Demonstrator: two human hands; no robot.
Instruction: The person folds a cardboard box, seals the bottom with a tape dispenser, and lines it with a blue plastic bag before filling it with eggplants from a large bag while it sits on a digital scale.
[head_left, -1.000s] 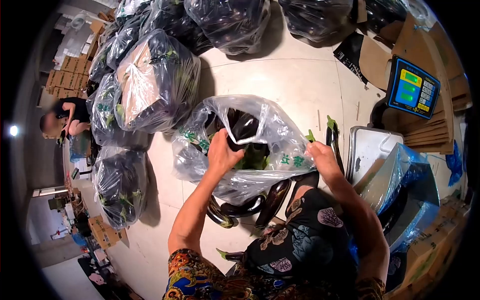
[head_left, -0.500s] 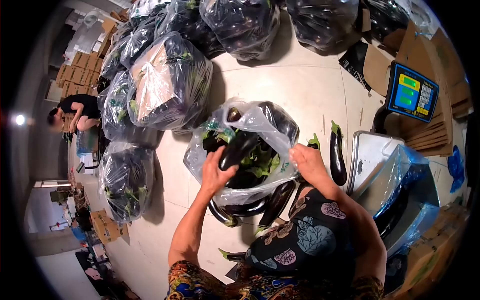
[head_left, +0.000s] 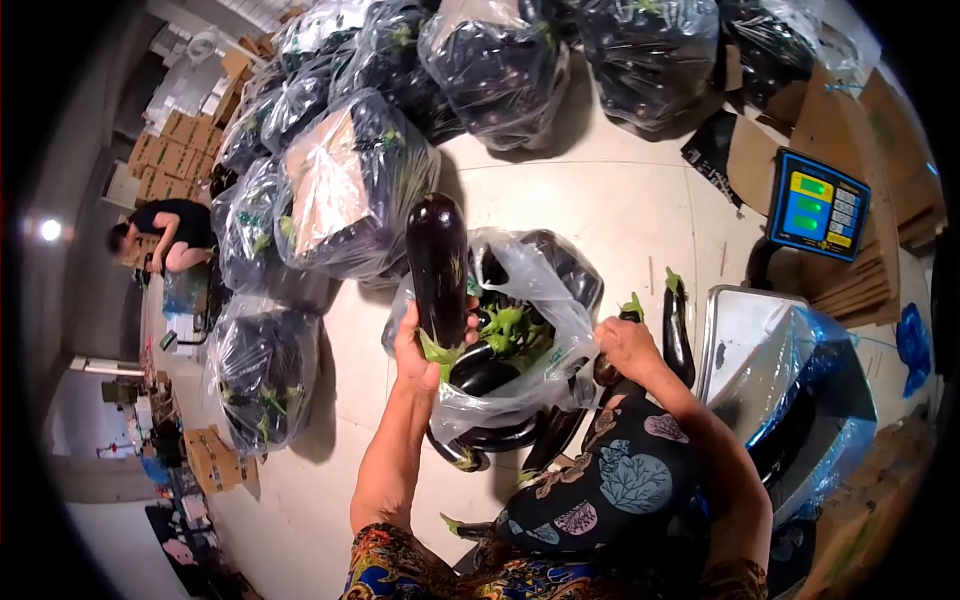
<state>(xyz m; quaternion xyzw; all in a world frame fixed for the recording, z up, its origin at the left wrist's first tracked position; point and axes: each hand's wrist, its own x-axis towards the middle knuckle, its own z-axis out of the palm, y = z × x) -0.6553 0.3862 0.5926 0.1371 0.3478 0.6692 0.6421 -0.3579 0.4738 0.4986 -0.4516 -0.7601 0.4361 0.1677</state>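
Observation:
My left hand (head_left: 420, 350) is wrapped round the stem end of a large dark eggplant (head_left: 437, 262), held upright over the left side of an open clear plastic bag (head_left: 530, 395). Green-capped eggplants (head_left: 510, 325) fill the bag. On the bag's right side, my right hand (head_left: 630, 348) is closed on the plastic rim. Several loose eggplants (head_left: 505, 436) lie on the floor along the bag's near edge. To the right of my right hand is a long eggplant (head_left: 677, 330), with a smaller one beside it.
Full bags of eggplants (head_left: 265, 375) stand left and at the back. At right are a scale display (head_left: 820, 205), its metal platform (head_left: 735, 335), a blue plastic-lined box (head_left: 850, 400) and cardboard (head_left: 850, 120). Another person (head_left: 175, 235) crouches at far left.
My left hand has brought the eggplant up out of the bag opening and turned it upright. My right hand stays at the bag's rim. The view has shifted slightly.

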